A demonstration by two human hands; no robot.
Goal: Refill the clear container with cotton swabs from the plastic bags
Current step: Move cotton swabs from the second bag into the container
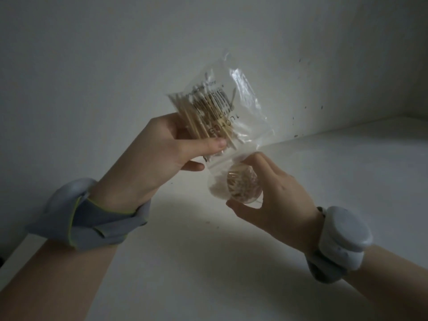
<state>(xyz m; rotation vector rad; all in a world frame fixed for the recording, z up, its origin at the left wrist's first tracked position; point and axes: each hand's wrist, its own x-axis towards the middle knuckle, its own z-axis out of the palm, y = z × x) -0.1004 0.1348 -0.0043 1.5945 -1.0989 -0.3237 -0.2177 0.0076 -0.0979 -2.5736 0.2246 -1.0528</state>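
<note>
we find the clear container [243,185] held in the air above the white desk [231,262], its round mouth turned toward the camera and wooden-stick cotton swabs [240,184] visible inside it. the right hand [273,193] grips the container, thumb under its lower rim and fingers curled round its far side. just above and left of the container we note a clear plastic bag [222,112], printed with dark lettering and a barcode, tilted so that its lower end drapes onto the container's mouth. a bundle of swabs [196,117] lies inside the bag, sticks slanting down toward the container, white tips uppermost. the left hand [159,156] pinches the bag and bundle left of the container, thumb pressed across the front of the plastic, fingers closed behind it. whether the bag's lower end is open we cannot tell. each wrist carries a grey strap with a pale rounded device: one [76,216] well below and left of the container, one [342,239] below and right of it. behind the container stands a plain white wall [115,54] with small dark specks right of the bag.
</note>
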